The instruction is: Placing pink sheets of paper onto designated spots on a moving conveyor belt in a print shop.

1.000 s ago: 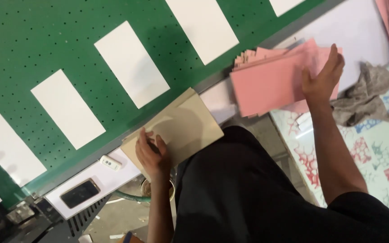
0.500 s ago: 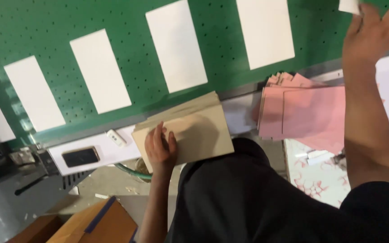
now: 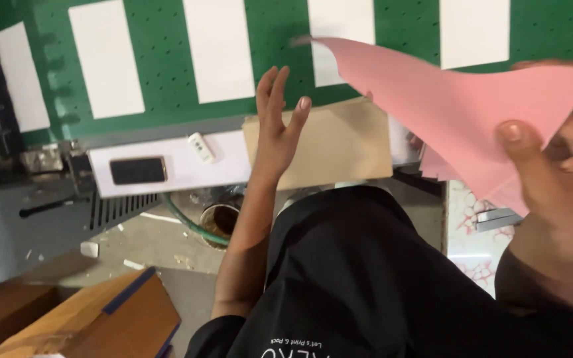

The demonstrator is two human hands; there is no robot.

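Pink sheet (image 3: 452, 113) pinched in right hand (image 3: 558, 179); left hand (image 3: 280, 126) open.

Left hand (image 3: 278, 126) raised, fingers spread, right hand (image 3: 558, 179) pinching shut

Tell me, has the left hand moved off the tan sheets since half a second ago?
Yes. The left hand pressed flat on the tan sheets then; now it is lifted, open, fingers toward the green table. The right hand holds a pink sheet.

sheet (image 3: 459, 113) in right hand (image 3: 558, 179), above card stack (image 3: 339, 142) | left hand (image 3: 276, 126) over stack's left end | phone (image 3: 138, 170) left of remote (image 3: 201, 146) | box (image 3: 101, 318) on floor, lower left
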